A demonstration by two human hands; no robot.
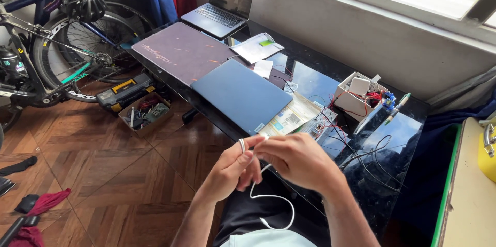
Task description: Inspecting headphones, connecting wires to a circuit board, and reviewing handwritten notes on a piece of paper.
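Observation:
My left hand (235, 167) and my right hand (294, 158) meet in front of me, at the near edge of the black glossy table (315, 79). Both pinch a thin white cable (274, 198). A loop of it wraps over my left fingers, and the rest hangs down in a curve toward my lap, ending in a small plug (264, 222). Just beyond my hands lies a shut blue laptop (240, 94) on the table.
An open laptop (222, 2) stands at the table's far end beside a dark mat (181, 51). A white box with wires (356, 97), loose black cables (372, 159) and papers (292, 118) lie at right. A bicycle (51, 40) and toolboxes (134, 100) occupy the wooden floor at left.

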